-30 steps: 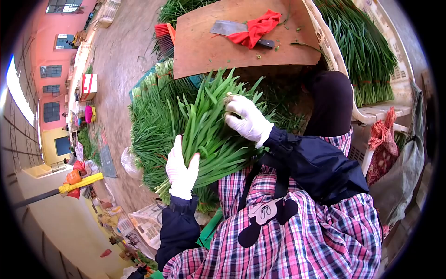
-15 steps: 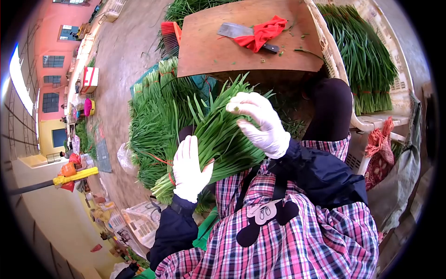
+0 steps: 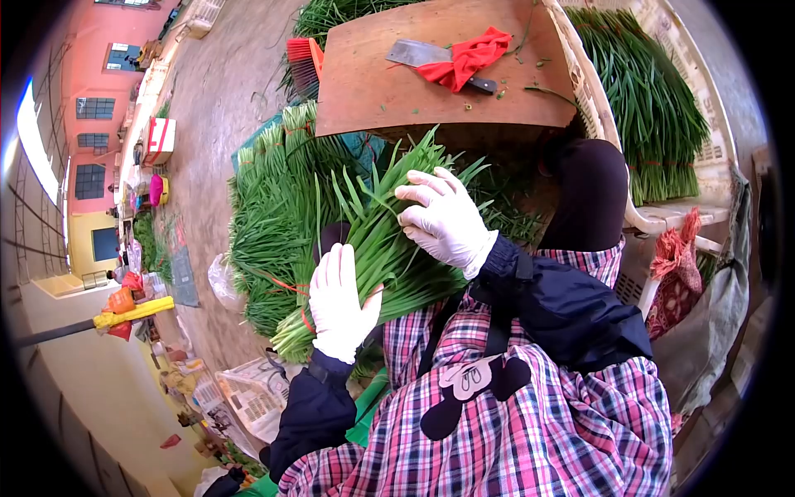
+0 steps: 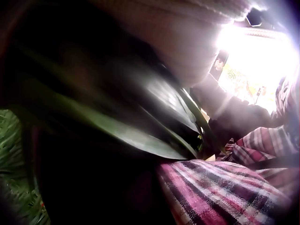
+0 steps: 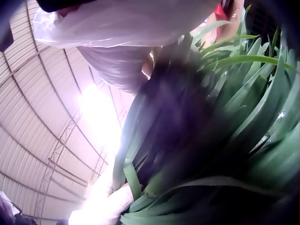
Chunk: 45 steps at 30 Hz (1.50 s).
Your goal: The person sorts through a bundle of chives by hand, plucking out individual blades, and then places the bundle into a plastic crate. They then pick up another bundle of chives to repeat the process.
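Note:
A thick bunch of garlic chives (image 3: 389, 248) lies slantwise over the lap in the head view, pale stem ends at lower left and leaf tips up and right. The white-gloved left hand (image 3: 335, 302) lies along it above the stems, fingers straight and together, thumb apart. A red band (image 3: 307, 320) shows beside that hand. On the upper leaves rests the gloved right hand (image 3: 447, 219), fingers bent and spread, their tips among the blades; I cannot tell whether they pinch one. Dark, blurred leaves (image 5: 262, 108) fill much of the right wrist view below the glove.
Banded chive bunches (image 3: 277, 224) are piled left of the lap. Ahead stands a brown board (image 3: 373, 99) bearing a cleaver (image 3: 418, 54) and a red cloth (image 3: 476, 60). A white plastic crate (image 3: 609, 124) with more chives stands at right, near a patterned red sack (image 3: 675, 282).
The right hand lifted off the leaves with fingers raised, then came back down onto them. The left hand slid slightly right and its fingers straightened together. The bunch shifted slightly.

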Each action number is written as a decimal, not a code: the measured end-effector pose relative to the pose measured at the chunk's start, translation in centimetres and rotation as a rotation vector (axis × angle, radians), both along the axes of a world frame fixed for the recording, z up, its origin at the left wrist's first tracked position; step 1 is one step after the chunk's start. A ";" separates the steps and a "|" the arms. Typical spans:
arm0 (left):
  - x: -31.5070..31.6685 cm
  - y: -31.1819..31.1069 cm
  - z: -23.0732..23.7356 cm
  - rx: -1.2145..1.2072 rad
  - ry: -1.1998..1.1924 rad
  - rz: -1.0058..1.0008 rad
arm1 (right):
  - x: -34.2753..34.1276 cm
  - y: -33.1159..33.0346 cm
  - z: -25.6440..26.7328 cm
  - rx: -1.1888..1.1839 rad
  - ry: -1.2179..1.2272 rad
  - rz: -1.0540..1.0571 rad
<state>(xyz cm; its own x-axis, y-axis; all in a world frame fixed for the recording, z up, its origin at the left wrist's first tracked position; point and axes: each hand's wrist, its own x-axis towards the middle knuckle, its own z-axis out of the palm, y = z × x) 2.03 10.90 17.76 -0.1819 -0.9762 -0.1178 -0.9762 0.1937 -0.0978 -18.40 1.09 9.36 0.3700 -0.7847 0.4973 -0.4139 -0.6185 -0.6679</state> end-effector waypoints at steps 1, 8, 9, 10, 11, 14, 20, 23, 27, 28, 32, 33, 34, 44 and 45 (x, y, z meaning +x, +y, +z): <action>0.0 0.1 0.0 -0.004 0.000 0.000 | 0.0 0.0 0.0 0.006 -0.028 0.016; 0.6 0.7 -0.2 -0.072 0.066 -0.031 | -2.7 0.1 0.7 0.720 -1.051 -0.142; 0.7 0.9 -0.1 -0.084 0.083 -0.043 | -4.3 -0.4 1.3 0.825 -1.180 -0.233; 0.7 1.0 -0.1 -0.103 0.105 -0.064 | -5.7 -0.7 0.9 0.799 -1.177 -0.226; 0.8 1.3 0.0 -0.121 0.126 -0.084 | -6.9 -1.2 0.3 0.773 -1.174 -0.219; 0.9 2.1 -0.2 -0.161 0.165 -0.106 | -8.2 -1.6 0.3 0.707 -1.078 -0.238; 0.9 2.2 -0.2 -0.224 0.164 -0.126 | -6.2 -1.9 2.4 0.421 -0.673 0.088; 1.0 2.0 -0.1 -0.190 0.171 -0.142 | -4.7 -1.9 3.5 0.239 -0.439 0.213; 1.0 1.3 -0.2 -0.112 0.214 -0.161 | -2.3 -1.9 1.9 0.111 -0.155 0.256; 0.8 1.1 -0.1 -0.103 0.219 -0.170 | -1.8 -1.9 1.8 0.100 -0.118 0.254; 0.6 0.9 0.2 -0.089 0.226 -0.206 | -0.7 -2.3 -0.5 0.123 0.064 0.265; 0.6 0.9 0.2 -0.090 0.223 -0.214 | -0.6 -2.3 -0.9 0.135 0.110 0.260; 0.6 1.0 0.1 -0.084 0.219 -0.215 | -0.5 -2.3 -1.4 0.154 0.114 0.267; 0.5 0.9 0.0 -0.025 0.170 -0.229 | -0.2 -2.7 -3.3 0.226 0.039 0.305; 0.5 0.8 0.0 -0.021 0.166 -0.234 | -0.2 -2.8 -3.1 0.209 0.046 0.309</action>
